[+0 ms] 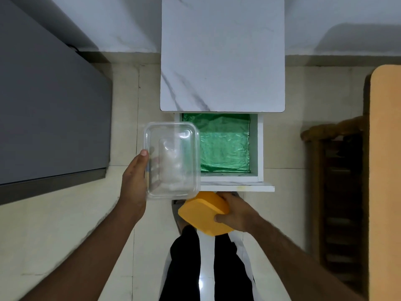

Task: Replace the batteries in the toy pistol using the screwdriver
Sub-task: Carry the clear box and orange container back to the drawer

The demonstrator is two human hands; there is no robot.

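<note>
left hand [134, 181] grips the clear tub [172, 160], right hand [235, 210] holds its orange lid [204, 213] aside, likely to reach inside, above the open drawer [258, 148].

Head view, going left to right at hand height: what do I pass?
Grey cabinet → left hand → clear container → green-lined drawer → wooden rack → orange panel.
</note>
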